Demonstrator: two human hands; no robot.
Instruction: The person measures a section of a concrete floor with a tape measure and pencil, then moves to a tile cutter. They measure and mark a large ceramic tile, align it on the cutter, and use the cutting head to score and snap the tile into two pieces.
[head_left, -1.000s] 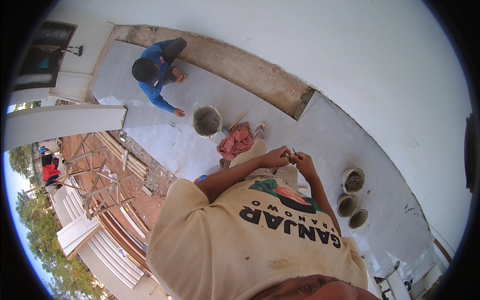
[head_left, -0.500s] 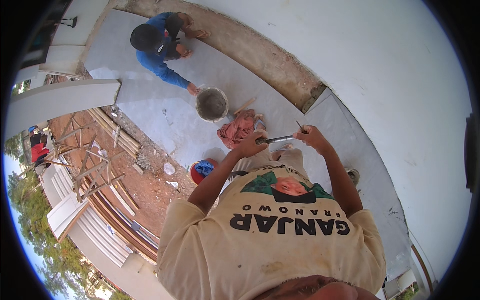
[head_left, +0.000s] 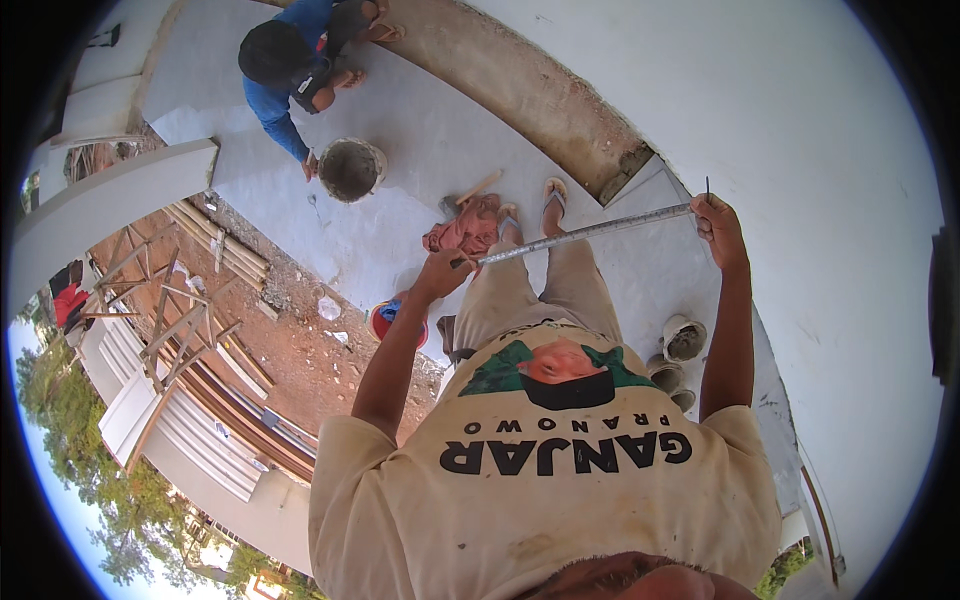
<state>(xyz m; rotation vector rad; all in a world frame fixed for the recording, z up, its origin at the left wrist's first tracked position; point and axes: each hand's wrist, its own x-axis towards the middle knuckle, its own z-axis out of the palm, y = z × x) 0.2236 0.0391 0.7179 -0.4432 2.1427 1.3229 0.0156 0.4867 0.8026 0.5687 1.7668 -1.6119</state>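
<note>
- I judge the step in hand to be holding a long, thin, silvery, ruler-like strip (head_left: 590,231) stretched across, above my shins and the smooth grey floor (head_left: 420,110).
- My left hand (head_left: 441,274) curls round the strip's dark end; my right hand (head_left: 718,228) pinches the far end, fingers folded.
- A thin dark stick (head_left: 708,186) pokes up from my right fist.
- As I judge it, the next move calls for even tension and two firm grips, lest the strip bow or slip.
- My fingers hide both its ends, so I can't tell whether the dark end is a case; its markings are too small to read.
- My right arm stands close by the small, round, mortar-smeared buckets (head_left: 684,352), the lowest partly covered.
- The blue-sleeved co-worker (head_left: 268,100) is cut off above.
</note>
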